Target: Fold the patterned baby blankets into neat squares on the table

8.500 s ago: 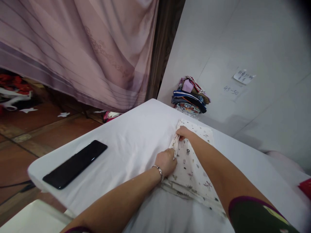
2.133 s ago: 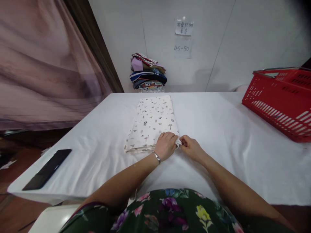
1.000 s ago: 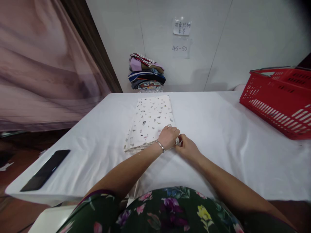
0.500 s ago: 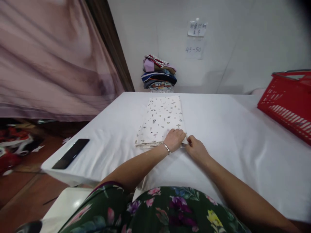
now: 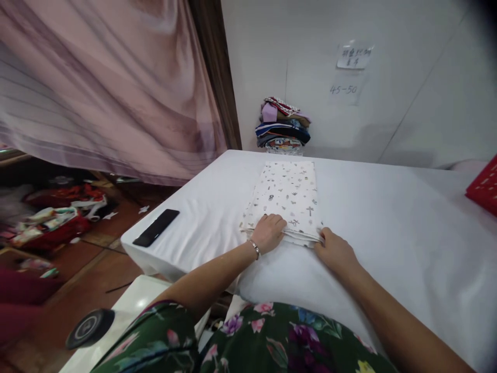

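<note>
A folded white cloth (image 5: 287,191) with a small scattered print lies flat on the white-covered table, its layered near edge toward me. My left hand (image 5: 268,233), with a bracelet at the wrist, is closed over that near edge, left of its middle. At the near right corner my right hand (image 5: 336,252) pinches the cloth between thumb and fingers. The undersides of the fingers on both hands are hidden.
A black phone (image 5: 156,228) lies on the table's left side. Behind the table's far edge rises a pile of folded fabrics (image 5: 283,127). A red basket (image 5: 485,189) stands at the right. A pink curtain (image 5: 155,93) hangs at left, above a cluttered floor.
My left hand has moved left along the near edge, away from my right hand, which stays at the corner. The view has turned left, so less of the red basket shows.
</note>
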Tool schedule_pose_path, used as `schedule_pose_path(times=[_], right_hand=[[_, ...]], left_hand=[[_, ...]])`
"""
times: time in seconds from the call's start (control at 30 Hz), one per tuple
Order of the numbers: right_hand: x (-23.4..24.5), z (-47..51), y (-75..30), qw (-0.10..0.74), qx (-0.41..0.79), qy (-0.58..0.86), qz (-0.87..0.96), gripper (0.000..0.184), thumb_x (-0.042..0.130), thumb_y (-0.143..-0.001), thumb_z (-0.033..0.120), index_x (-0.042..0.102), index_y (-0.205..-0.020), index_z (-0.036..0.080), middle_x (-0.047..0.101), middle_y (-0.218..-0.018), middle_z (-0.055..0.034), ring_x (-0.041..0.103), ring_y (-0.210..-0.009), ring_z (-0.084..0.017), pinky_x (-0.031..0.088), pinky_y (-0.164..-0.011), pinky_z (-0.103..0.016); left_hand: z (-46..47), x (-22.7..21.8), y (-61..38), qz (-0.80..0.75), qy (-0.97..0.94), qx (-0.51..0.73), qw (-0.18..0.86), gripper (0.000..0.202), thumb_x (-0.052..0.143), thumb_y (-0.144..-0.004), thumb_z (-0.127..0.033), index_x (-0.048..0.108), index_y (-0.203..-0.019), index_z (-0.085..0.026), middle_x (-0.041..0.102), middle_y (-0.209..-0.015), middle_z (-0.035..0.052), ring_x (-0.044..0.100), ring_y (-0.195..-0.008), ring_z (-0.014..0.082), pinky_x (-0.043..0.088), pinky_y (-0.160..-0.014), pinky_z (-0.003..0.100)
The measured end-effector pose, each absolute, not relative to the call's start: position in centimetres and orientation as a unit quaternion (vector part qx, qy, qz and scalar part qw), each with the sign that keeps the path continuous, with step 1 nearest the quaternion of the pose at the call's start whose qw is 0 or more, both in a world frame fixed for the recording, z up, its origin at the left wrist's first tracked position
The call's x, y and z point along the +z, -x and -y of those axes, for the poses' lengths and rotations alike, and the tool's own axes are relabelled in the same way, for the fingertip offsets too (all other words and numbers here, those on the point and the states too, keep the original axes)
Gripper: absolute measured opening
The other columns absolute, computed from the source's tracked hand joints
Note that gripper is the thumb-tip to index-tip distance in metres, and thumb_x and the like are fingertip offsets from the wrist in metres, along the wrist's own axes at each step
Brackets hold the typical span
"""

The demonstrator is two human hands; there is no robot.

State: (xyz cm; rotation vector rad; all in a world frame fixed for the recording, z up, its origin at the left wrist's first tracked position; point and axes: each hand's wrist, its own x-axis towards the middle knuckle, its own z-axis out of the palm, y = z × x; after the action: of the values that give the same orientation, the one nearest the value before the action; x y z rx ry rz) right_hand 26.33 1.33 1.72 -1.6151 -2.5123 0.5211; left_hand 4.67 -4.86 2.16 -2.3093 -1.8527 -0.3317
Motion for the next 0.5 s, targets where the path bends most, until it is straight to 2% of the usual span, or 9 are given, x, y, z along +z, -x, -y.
schedule_pose_path(times=[0.1,0.27,0.5], right_hand=[[1.7,-1.3,-26.0,0.050,0.160,0.541,0.824,0.022,0.045,-0.081,0.039,0.048,-0.092,0.020,0.062,-0.083,-0.0074,0.056,-0.068,-0.021,0.025,-0.052,-0.027],[1.7,-2.0,-26.6,0.022,0.137,0.555,0.820,0.019,0.038,-0.083,0.032,0.049,-0.092,0.019,0.062,-0.080,-0.0087,0.057,-0.071,-0.023,0.027,-0.054,-0.027],[1.5,-2.0,-27.1,0.003,0.131,0.539,0.832,0.016,0.037,-0.084,0.033,0.046,-0.086,0.020,0.060,-0.074,-0.0060,0.056,-0.068,-0.022,0.025,-0.052,-0.027]], left_hand=[[4.7,2.0,-5.4,0.620,0.772,-0.113,0.085,0.012,0.049,-0.080,-0.016,0.052,-0.091,-0.019,0.056,-0.094,0.0055,0.049,-0.091,0.0198,0.038,-0.077,0.035],[4.3,1.5,-6.1,0.610,0.778,-0.115,0.101,0.013,0.046,-0.080,-0.012,0.052,-0.090,-0.018,0.056,-0.094,0.0059,0.048,-0.091,0.0204,0.038,-0.077,0.035],[5.5,1.2,-2.0,0.679,0.713,-0.112,0.137,0.018,0.044,-0.078,-0.006,0.052,-0.089,-0.018,0.056,-0.093,0.0063,0.049,-0.091,0.0217,0.038,-0.076,0.036]])
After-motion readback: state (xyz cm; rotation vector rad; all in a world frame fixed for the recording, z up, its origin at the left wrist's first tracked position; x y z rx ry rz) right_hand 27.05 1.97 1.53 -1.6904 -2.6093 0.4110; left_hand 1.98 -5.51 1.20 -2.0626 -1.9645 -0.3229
